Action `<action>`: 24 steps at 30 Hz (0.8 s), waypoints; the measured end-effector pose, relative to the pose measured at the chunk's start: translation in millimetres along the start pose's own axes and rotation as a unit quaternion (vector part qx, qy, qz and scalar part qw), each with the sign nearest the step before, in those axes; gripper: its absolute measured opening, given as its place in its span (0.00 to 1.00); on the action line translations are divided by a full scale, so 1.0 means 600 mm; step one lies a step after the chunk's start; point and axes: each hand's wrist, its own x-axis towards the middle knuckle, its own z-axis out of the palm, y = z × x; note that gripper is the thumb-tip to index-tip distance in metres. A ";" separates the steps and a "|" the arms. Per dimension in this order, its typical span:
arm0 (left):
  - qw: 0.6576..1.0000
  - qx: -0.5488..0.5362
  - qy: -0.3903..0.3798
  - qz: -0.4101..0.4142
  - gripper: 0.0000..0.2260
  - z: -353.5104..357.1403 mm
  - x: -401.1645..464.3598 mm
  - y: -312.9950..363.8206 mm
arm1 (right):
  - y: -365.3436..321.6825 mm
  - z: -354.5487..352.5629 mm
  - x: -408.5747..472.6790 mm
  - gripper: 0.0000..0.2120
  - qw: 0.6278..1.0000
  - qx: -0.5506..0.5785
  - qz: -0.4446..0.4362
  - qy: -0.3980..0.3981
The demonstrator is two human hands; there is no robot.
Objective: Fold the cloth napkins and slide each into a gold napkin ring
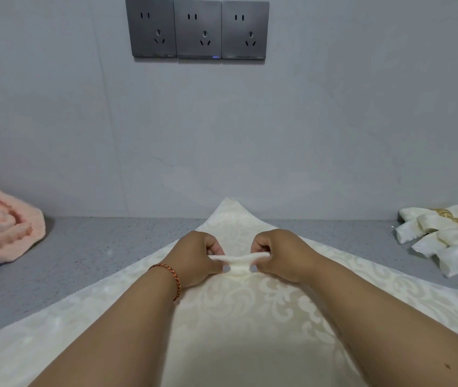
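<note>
- A pale grey wall point(334, 121) fills most of the view, smooth and evenly lit, with faint seams running down it.
- Three dark grey sockets point(197, 29) sit side by side high on that wall; the middle one shows a small blue light.
- Below, a speckled grey surface point(88, 247) meets the wall in a straight line.

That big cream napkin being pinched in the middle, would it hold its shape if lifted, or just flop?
Probably flop: the napkin drapes flat over the counter and bunches into a soft ridge where the left hand and right hand pinch it. It looks light. The woven pattern may give some grip, so it likely won't slip.
</note>
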 end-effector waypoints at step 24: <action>0.984 0.134 -0.120 0.000 0.12 -0.023 -0.017 0.028 | 0.002 -0.027 -0.010 0.09 0.992 0.003 0.026 -0.120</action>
